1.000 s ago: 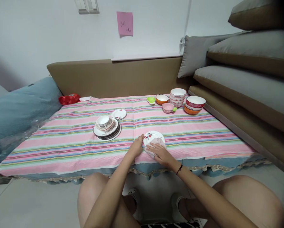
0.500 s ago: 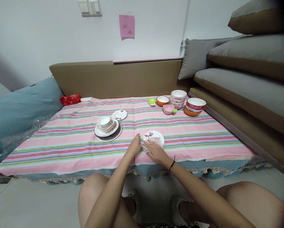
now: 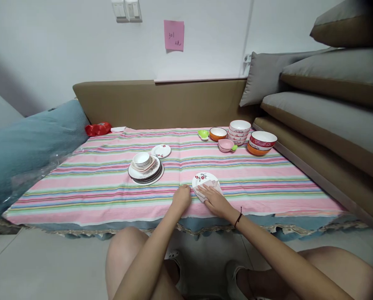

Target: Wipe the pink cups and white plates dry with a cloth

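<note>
A white plate (image 3: 200,177) with red flowers and a dark leaf pattern lies near the front edge of the striped cloth cover. My right hand (image 3: 217,201), wearing a dark string bracelet, holds a pale pink cloth (image 3: 216,186) down on this plate, fingers stretched across it. At the plate's left rim is my left hand (image 3: 182,198), its fingers curled closed on the edge; the fingertips are partly hidden. To the left stands a stack of plates (image 3: 145,177), topped by small white bowls (image 3: 142,158). Another flowered plate (image 3: 161,151) lies just behind that stack.
Several bowls (image 3: 239,126) are stacked at the back right, beside an orange bowl (image 3: 218,134), pink dishes (image 3: 225,144), a green leaf-shaped dish (image 3: 203,134) and another bowl stack (image 3: 263,139). Grey-brown cushions (image 3: 324,106) border the right side. A red bundle (image 3: 98,129) lies back left.
My right hand and the cloth have shifted slightly on the plate. My left hand has curled in and lowered at the rim. The whole view has swung a little left.
</note>
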{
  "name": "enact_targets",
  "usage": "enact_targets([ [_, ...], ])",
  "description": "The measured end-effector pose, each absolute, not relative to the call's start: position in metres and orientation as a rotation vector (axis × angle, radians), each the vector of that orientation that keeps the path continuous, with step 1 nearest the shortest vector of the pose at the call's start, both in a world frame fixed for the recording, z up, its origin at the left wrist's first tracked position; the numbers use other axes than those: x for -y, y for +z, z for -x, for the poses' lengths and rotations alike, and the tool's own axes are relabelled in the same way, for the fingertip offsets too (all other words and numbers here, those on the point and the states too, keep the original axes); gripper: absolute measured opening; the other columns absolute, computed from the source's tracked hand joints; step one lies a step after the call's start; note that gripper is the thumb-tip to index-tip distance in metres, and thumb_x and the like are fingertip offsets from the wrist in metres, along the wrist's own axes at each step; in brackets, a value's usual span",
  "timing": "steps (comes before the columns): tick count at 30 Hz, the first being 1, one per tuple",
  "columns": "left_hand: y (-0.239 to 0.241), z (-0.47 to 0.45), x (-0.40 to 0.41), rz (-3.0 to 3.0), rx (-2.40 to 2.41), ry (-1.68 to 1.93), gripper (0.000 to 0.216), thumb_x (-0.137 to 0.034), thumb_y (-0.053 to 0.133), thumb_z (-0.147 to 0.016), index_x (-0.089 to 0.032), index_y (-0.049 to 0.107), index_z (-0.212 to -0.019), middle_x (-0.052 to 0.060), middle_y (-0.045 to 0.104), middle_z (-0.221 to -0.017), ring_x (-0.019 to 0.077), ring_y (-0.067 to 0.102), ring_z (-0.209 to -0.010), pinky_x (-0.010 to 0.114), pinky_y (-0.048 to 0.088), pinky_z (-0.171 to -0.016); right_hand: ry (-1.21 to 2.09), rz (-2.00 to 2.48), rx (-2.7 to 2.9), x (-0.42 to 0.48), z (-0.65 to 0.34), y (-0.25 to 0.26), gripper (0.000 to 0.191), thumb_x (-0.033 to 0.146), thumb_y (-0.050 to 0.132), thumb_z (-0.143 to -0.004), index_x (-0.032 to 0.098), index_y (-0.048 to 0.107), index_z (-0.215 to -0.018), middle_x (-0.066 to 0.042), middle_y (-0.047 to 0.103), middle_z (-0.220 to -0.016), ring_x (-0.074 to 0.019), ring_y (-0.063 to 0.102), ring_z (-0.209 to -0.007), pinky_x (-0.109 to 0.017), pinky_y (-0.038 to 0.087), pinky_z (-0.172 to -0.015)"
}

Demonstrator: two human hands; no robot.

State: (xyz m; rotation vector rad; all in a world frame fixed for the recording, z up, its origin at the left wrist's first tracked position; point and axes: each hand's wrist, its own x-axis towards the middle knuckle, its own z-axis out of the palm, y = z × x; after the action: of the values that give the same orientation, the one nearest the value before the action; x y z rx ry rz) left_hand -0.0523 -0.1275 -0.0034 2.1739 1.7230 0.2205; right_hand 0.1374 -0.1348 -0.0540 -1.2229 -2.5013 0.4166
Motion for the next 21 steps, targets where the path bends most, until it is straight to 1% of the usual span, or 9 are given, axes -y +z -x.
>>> enact_targets([
  [3, -0.003, 0.049, 0.129, -2.194, -1.709, 0.218, 0.041, -0.003, 0.035, -0.083, -0.011, 0.062, -0.113, 0.016, 0.062, -0.12, 0.0234, 0.057, -0.114, 0.033, 0.045, -0.095, 0.42, 1.21, 2.514, 0.136, -0.14, -0.058, 0.058, 0.02, 0.038, -0.088, 0.02, 0.037, -0.146, -0.004, 0.037, -0.152, -0.0243, 0.027, -0.143, -0.048, 0.021, -0.118],
  [6, -0.004, 0.047, 0.129, -2.223, -1.681, 0.215, 0.046, -0.003, 0.035, -0.083, -0.013, 0.058, -0.122, 0.015, 0.061, -0.125, 0.0227, 0.055, -0.119, 0.034, 0.045, -0.098, 0.408, 1.25, 2.493, 0.129, -0.131, -0.058, 0.057, 0.02, 0.036, -0.09, 0.018, 0.037, -0.146, -0.006, 0.036, -0.152, -0.0241, 0.028, -0.143, -0.049, 0.021, -0.117],
  [9, -0.007, 0.045, 0.13, -2.256, -1.66, 0.203, 0.05, -0.003, 0.034, -0.084, -0.012, 0.053, -0.13, 0.016, 0.056, -0.133, 0.0237, 0.053, -0.122, 0.035, 0.044, -0.099, 0.381, 1.352, 2.461, 0.115, -0.12, -0.057, 0.058, 0.019, 0.035, -0.089, 0.018, 0.033, -0.148, -0.006, 0.032, -0.154, -0.0226, 0.023, -0.145, -0.047, 0.02, -0.118],
  [13, -0.015, 0.04, 0.131, -2.333, -1.586, 0.173, 0.051, -0.002, 0.035, -0.083, -0.012, 0.053, -0.13, 0.015, 0.051, -0.139, 0.0221, 0.046, -0.13, 0.034, 0.037, -0.108, 0.349, 1.479, 2.398, 0.095, -0.112, -0.056, 0.059, 0.02, 0.034, -0.089, 0.017, 0.033, -0.148, -0.006, 0.032, -0.155, -0.0222, 0.019, -0.146, -0.046, 0.02, -0.118],
  [15, -0.02, 0.038, 0.131, -2.366, -1.553, 0.151, 0.051, -0.001, 0.036, -0.083, -0.01, 0.052, -0.13, 0.016, 0.049, -0.141, 0.0218, 0.042, -0.133, 0.034, 0.033, -0.111, 0.336, 1.529, 2.353, 0.087, -0.111, -0.056, 0.059, 0.019, 0.033, -0.089, 0.014, 0.032, -0.148, -0.009, 0.032, -0.154, -0.0246, 0.019, -0.146, -0.049, 0.019, -0.117],
  [17, -0.023, 0.036, 0.132, -2.383, -1.549, 0.134, 0.051, -0.001, 0.035, -0.083, -0.008, 0.051, -0.131, 0.018, 0.046, -0.142, 0.0239, 0.04, -0.135, 0.036, 0.031, -0.112, 0.33, 1.554, 2.328, 0.084, -0.11, -0.054, 0.059, 0.018, 0.031, -0.089, 0.012, 0.031, -0.148, -0.011, 0.031, -0.154, -0.0266, 0.017, -0.146, -0.053, 0.017, -0.117],
  [19, -0.025, 0.035, 0.133, -2.386, -1.571, 0.125, 0.051, -0.002, 0.034, -0.084, -0.008, 0.049, -0.133, 0.018, 0.046, -0.143, 0.0274, 0.037, -0.136, 0.042, 0.031, -0.112, 0.35, 1.499, 2.372, 0.084, -0.113, -0.052, 0.058, 0.019, 0.032, -0.09, 0.014, 0.033, -0.147, -0.008, 0.031, -0.154, -0.0248, 0.018, -0.146, -0.05, 0.017, -0.118],
  [21, -0.026, 0.034, 0.135, -2.379, -1.604, 0.119, 0.051, -0.003, 0.033, -0.086, -0.01, 0.048, -0.134, 0.017, 0.047, -0.142, 0.0307, 0.035, -0.136, 0.048, 0.03, -0.111, 0.382, 1.389, 2.459, 0.088, -0.12, -0.05, 0.056, 0.022, 0.035, -0.089, 0.021, 0.037, -0.146, -0.001, 0.034, -0.154, -0.0198, 0.022, -0.145, -0.041, 0.019, -0.119],
])
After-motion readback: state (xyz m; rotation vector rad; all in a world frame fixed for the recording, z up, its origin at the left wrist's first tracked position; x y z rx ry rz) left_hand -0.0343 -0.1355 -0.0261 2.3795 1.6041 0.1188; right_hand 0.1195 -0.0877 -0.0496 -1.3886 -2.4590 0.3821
